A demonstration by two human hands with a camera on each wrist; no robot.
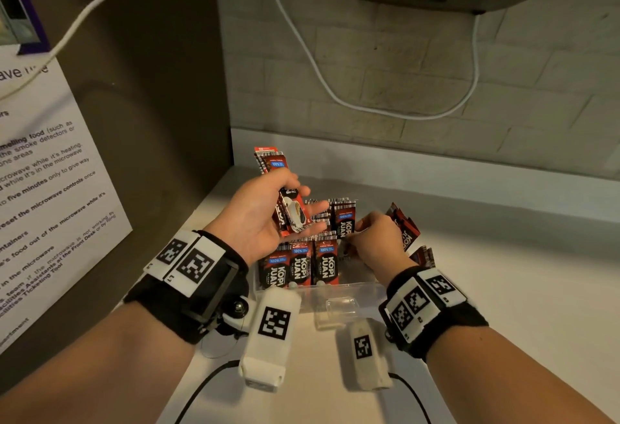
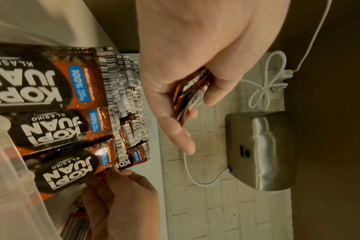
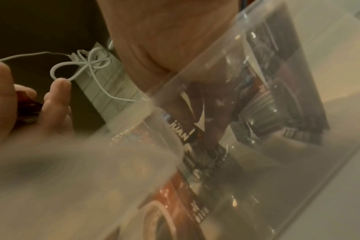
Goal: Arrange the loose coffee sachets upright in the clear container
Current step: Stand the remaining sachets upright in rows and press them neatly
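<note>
Left hand (image 1: 260,214): fingers curled round spare sachets (image 1: 285,198), held above box (image 1: 339,292).
Right hand (image 1: 379,239): pinching one sachet (image 1: 345,222) near box's right wall; seat upright, flush against row (image 1: 302,266).

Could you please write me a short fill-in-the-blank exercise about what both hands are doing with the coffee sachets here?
1. The left hand holds a small bundle of sachets ____ the clear container.
2. The right hand reaches ____ the container, among the sachets.
3. The front row of sachets in the container stands ____.
4. More loose sachets lie on the counter, on the container's ____ side.

Missing words: above; into; upright; right
</note>
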